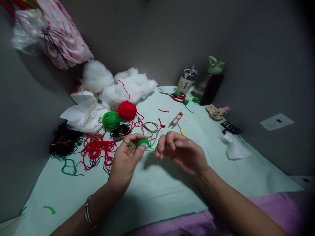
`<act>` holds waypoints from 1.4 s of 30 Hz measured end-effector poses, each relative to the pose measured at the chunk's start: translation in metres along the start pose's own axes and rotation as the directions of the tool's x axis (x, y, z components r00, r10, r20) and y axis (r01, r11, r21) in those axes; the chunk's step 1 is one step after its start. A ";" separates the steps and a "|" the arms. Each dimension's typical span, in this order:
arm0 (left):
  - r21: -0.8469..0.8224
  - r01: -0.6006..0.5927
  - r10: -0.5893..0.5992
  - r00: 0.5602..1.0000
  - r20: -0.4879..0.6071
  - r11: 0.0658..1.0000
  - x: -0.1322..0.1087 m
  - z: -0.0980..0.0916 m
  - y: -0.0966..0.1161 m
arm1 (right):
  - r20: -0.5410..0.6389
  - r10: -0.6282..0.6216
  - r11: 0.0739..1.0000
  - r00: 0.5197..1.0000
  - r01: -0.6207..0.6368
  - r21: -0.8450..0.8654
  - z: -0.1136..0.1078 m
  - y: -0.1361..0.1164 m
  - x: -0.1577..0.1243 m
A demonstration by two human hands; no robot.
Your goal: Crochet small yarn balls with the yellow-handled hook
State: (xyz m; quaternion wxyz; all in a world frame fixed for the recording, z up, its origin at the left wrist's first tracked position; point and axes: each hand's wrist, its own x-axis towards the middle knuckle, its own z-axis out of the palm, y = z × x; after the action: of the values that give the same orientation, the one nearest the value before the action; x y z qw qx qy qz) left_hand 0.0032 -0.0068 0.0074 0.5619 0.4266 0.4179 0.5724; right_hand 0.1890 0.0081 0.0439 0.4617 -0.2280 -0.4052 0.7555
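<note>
A small green crocheted piece (143,142) with a bit of white stuffing showing is pinched between the thumb and fingers of my left hand (126,160). Green yarn (150,150) runs from it across to my right hand (180,150), whose curled fingers have the strand looped round them. Just beyond the hands lie orange thread snips (175,120) and a hook with a yellow handle (182,131), partly hidden by my right fingers.
Behind sit a red yarn ball (127,110), a green yarn ball (111,121) and white stuffing (129,87). Tangled red yarn (97,149) and black yarn (62,141) lie left. Red-handled scissors (178,97), a pen cup (186,81) and a bottle (208,78) stand or lie at the back.
</note>
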 end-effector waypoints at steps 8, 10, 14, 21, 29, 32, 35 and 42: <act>0.090 -0.051 0.049 0.998 0.025 0.995 -0.003 0.003 0.005 | -0.136 -0.030 0.954 0.990 -0.013 -0.298 -0.001 0.008 0.001; 0.113 -0.071 0.067 0.997 0.040 0.991 -0.004 0.003 0.002 | -0.142 -0.005 0.906 0.990 -0.056 -0.420 0.001 0.010 0.000; 0.173 -0.112 0.102 0.993 0.065 0.979 -0.006 0.001 -0.005 | -0.096 0.087 0.830 0.992 -0.125 -0.544 0.006 0.012 -0.001; 0.190 -0.110 0.082 0.985 0.150 0.976 -0.009 0.000 -0.005 | -0.069 0.024 0.704 0.997 -0.065 -0.707 0.003 0.016 -0.001; 0.073 0.047 -0.063 0.973 0.221 0.996 -0.003 -0.001 0.002 | -0.046 -0.051 0.558 0.998 -0.010 -0.830 0.001 0.016 -0.004; 0.030 0.068 -0.072 0.979 0.192 0.997 0.000 -0.002 0.001 | 0.009 -0.044 0.428 0.999 0.027 -0.903 -0.001 0.014 -0.005; -0.002 0.041 -0.040 0.986 0.164 0.999 0.002 -0.002 0.000 | 0.092 -0.026 0.327 0.995 0.096 -0.940 -0.002 0.014 -0.006; -0.049 0.029 -0.023 0.994 0.104 0.998 -0.004 0.007 0.004 | 0.180 -0.067 0.314 0.981 0.192 -0.930 0.013 0.017 -0.013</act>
State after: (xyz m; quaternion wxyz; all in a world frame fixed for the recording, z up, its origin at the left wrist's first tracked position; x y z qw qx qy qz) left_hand 0.0088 -0.0112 0.0137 0.6008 0.4358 0.3792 0.5526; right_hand 0.1769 -0.0126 0.0374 0.2799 -0.3791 -0.8091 0.3511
